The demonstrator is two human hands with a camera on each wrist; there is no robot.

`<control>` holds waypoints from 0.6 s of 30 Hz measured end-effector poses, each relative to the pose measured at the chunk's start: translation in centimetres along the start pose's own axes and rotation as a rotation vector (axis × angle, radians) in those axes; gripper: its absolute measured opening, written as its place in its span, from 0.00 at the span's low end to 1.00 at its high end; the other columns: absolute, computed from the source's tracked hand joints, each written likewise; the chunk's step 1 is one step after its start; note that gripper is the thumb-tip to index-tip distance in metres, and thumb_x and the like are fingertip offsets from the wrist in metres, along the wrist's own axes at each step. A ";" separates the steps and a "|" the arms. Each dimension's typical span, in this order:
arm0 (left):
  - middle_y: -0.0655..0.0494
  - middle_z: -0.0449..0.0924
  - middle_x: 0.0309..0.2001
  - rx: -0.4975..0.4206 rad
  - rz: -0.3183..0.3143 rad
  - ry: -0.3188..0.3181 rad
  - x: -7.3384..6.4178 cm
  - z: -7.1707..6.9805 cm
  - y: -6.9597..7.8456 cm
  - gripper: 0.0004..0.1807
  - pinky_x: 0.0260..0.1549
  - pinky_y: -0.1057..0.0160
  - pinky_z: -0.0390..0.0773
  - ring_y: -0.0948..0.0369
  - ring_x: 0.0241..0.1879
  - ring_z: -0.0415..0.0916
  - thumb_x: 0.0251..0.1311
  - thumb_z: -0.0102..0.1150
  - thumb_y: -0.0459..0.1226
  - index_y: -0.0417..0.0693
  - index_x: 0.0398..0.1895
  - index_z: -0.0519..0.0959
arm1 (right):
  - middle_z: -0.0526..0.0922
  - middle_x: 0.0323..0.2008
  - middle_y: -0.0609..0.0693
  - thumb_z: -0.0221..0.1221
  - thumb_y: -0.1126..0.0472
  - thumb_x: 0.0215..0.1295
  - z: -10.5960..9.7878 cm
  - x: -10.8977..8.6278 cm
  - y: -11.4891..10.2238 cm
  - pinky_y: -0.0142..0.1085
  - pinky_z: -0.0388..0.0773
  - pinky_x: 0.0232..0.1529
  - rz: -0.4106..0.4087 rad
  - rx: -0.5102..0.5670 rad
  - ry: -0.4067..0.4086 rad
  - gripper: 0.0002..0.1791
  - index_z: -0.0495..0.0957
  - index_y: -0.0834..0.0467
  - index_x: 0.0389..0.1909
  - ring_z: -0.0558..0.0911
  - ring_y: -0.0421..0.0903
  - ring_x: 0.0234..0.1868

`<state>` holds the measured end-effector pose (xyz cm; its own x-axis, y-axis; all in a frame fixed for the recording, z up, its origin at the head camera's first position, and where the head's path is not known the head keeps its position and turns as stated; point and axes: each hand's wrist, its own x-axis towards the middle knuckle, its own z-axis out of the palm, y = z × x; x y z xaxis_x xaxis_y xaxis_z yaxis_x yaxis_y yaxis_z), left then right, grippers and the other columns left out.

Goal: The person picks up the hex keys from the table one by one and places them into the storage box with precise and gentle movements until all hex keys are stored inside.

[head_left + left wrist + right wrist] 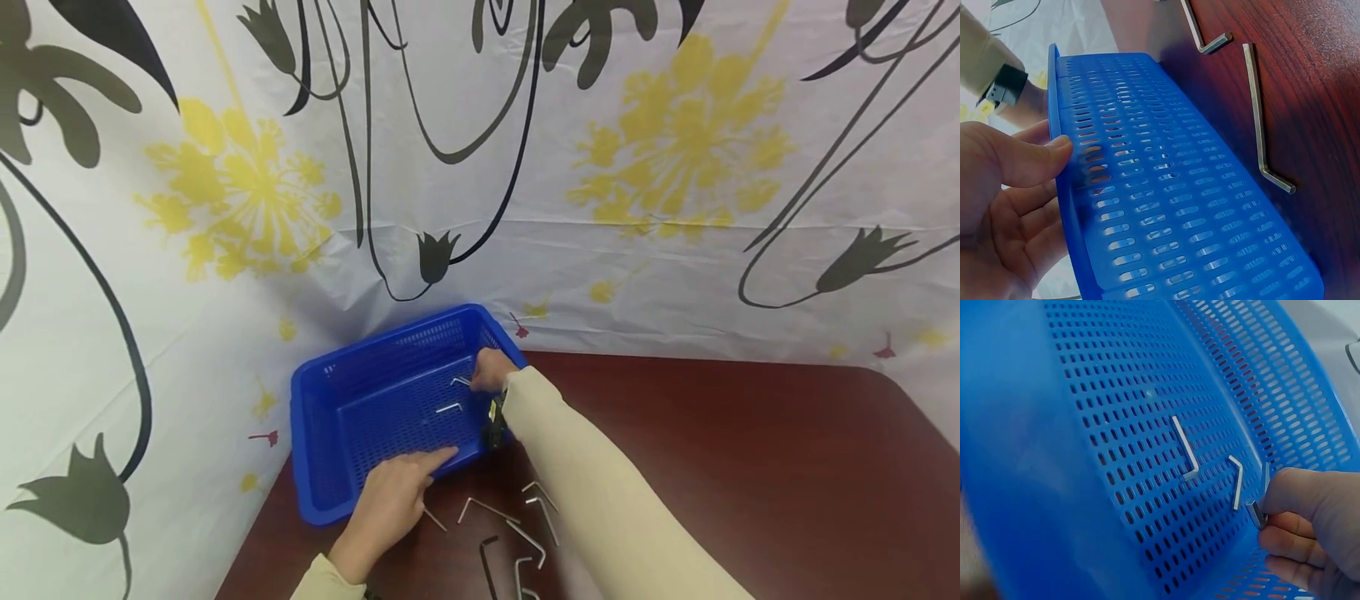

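A blue perforated plastic basket (pixel 378 342) stands at the table's far left. My left hand (pixel 393 492) grips its near rim; in the left wrist view the thumb (pixel 1041 159) lies outside the wall and the other fingers reach inside. My right hand (pixel 492 369) is down inside the basket at its right end. Between thumb and fingers it pinches an L-shaped hex key (pixel 1256 515), partly hidden by the hand. On the basket floor lie two more silver hex keys, one nearer the middle (pixel 1185 447) and a smaller one (pixel 1237 481) close to my right fingertips.
Several hex keys lie on the dark red table (pixel 712 467) in front of the basket, among them a black one (pixel 487 567) and a silver one (pixel 1257 112) near the basket wall. A patterned white cloth (pixel 465 183) rises behind the table and on the left.
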<state>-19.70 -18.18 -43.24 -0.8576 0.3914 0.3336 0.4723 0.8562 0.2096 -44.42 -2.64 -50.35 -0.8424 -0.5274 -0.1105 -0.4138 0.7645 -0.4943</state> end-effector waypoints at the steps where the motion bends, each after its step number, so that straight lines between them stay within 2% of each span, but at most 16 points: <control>1: 0.58 0.81 0.43 -0.001 0.005 0.002 0.0 0.0 0.0 0.29 0.27 0.57 0.77 0.57 0.35 0.80 0.41 0.63 0.23 0.54 0.50 0.79 | 0.79 0.17 0.47 0.65 0.63 0.42 0.0 0.1 -0.2 0.35 0.75 0.25 0.031 0.017 -0.008 0.05 0.79 0.58 0.15 0.77 0.43 0.20; 3: 0.58 0.81 0.43 -0.004 0.012 0.003 0.0 -0.1 -0.1 0.29 0.27 0.57 0.77 0.57 0.35 0.80 0.41 0.62 0.24 0.53 0.50 0.79 | 0.79 0.17 0.48 0.65 0.64 0.43 -0.8 -0.9 -1.4 0.33 0.72 0.22 0.068 0.060 -0.023 0.06 0.78 0.60 0.16 0.74 0.42 0.19; 4: 0.58 0.81 0.43 -0.005 0.015 0.004 0.1 0.0 -0.2 0.29 0.27 0.57 0.77 0.57 0.36 0.80 0.41 0.63 0.24 0.53 0.50 0.79 | 0.79 0.19 0.50 0.65 0.66 0.44 -1.7 -1.8 -2.6 0.34 0.73 0.24 0.123 0.054 -0.047 0.05 0.79 0.62 0.17 0.75 0.44 0.20; 7: 0.58 0.81 0.44 0.000 0.016 -0.001 0.2 0.1 -0.2 0.29 0.28 0.57 0.77 0.57 0.37 0.80 0.41 0.62 0.23 0.53 0.51 0.78 | 0.81 0.21 0.52 0.64 0.68 0.46 -2.8 -3.3 -3.9 0.33 0.74 0.25 0.143 0.056 -0.028 0.03 0.80 0.65 0.21 0.76 0.44 0.22; 9: 0.58 0.81 0.44 0.003 0.014 -0.010 0.1 0.1 -0.3 0.29 0.29 0.57 0.77 0.57 0.37 0.80 0.41 0.62 0.23 0.53 0.51 0.78 | 0.80 0.20 0.52 0.64 0.67 0.45 -2.4 -3.2 -3.7 0.33 0.74 0.25 0.148 0.042 -0.015 0.04 0.79 0.64 0.21 0.77 0.45 0.22; 10: 0.58 0.81 0.44 0.006 0.013 -0.012 0.2 0.1 -0.3 0.30 0.29 0.57 0.77 0.58 0.37 0.80 0.41 0.62 0.23 0.53 0.51 0.78 | 0.79 0.20 0.51 0.64 0.67 0.44 -1.7 -2.5 -3.1 0.35 0.75 0.26 0.161 0.033 -0.012 0.04 0.78 0.63 0.20 0.77 0.45 0.22; 14: 0.59 0.82 0.43 0.010 0.008 -0.025 0.2 0.1 -0.4 0.30 0.29 0.58 0.77 0.58 0.37 0.79 0.42 0.61 0.23 0.54 0.51 0.78 | 0.74 0.19 0.49 0.63 0.67 0.46 -1.3 -2.6 -3.3 0.34 0.71 0.25 0.181 0.014 -0.005 0.07 0.73 0.60 0.18 0.72 0.45 0.22; 18: 0.58 0.82 0.41 0.013 -0.003 -0.033 0.1 -0.1 -0.4 0.29 0.29 0.59 0.77 0.58 0.36 0.79 0.42 0.61 0.23 0.54 0.51 0.78 | 0.71 0.19 0.49 0.61 0.67 0.48 -0.8 -2.7 -3.4 0.34 0.68 0.24 0.153 0.008 0.001 0.07 0.72 0.60 0.18 0.68 0.44 0.22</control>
<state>-20.02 -18.51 -43.21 -0.8654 0.3999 0.3020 0.4675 0.8614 0.1989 -41.01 -3.49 -47.65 -0.8955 -0.4050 -0.1844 -0.2779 0.8326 -0.4791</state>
